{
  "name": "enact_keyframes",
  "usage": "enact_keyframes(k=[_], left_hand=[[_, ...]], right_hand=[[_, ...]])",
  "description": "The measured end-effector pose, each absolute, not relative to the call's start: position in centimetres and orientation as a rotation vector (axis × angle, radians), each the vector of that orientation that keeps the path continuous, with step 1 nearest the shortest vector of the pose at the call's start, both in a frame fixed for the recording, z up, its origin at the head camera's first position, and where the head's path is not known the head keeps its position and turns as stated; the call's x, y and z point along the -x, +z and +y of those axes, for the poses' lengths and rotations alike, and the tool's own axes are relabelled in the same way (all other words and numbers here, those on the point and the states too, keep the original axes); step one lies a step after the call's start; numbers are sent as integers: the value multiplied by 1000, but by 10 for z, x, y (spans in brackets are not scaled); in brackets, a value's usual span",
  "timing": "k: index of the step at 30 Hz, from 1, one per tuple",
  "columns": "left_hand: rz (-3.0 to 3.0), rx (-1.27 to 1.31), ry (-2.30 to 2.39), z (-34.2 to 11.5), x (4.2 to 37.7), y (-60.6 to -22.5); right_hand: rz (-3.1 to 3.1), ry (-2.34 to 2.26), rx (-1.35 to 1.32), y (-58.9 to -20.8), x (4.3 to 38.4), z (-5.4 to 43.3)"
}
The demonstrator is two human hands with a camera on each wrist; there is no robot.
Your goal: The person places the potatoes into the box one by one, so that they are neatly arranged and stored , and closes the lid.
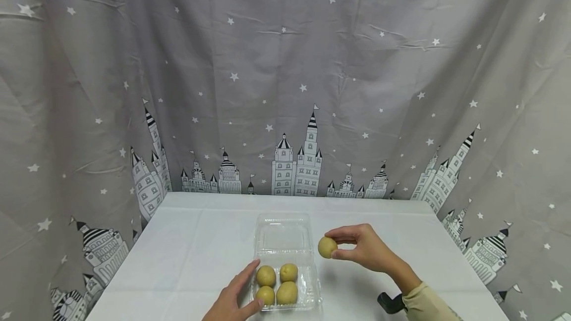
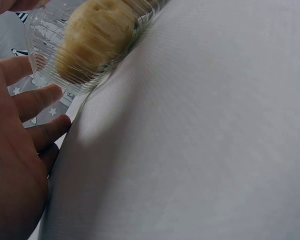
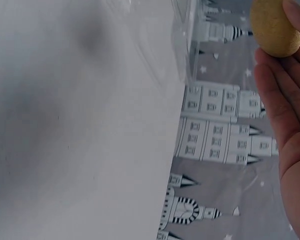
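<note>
A clear plastic clamshell container [image 1: 314, 289] lies with its lid [image 1: 285, 234] folded back, away from me. Several potatoes [image 1: 287, 293] sit in its base in two rows. My left hand [image 1: 234, 294] is at the container's left side, index finger along the edge and thumb at the near left corner. In the left wrist view its fingers [image 2: 37, 102] are spread and fairly straight beside the ridged wall. To the right of the lid, my right hand [image 1: 368, 249] pinches one more potato [image 1: 327, 247] between thumb and fingers, above the table.
A white cloth covers the table [image 1: 200, 241]. Near my right wrist shows a black curved object [image 1: 390, 303], partly behind the sleeve. Behind the table and along its sides hangs a grey curtain [image 1: 357, 88] printed with stars and castles.
</note>
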State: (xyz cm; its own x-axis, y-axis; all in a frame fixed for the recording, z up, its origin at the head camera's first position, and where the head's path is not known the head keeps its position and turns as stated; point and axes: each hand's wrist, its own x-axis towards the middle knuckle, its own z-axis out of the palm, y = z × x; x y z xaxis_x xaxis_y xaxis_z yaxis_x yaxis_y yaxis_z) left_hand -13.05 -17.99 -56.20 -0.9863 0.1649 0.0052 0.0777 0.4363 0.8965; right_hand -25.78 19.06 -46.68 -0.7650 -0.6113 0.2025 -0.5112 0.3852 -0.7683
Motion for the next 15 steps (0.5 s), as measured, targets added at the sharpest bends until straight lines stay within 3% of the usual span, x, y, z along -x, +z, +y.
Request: enact_keyframes(k=[15], left_hand=[[2587, -238, 1624, -181, 131, -563]], right_hand=[[2439, -1113, 1188, -473, 242, 160]])
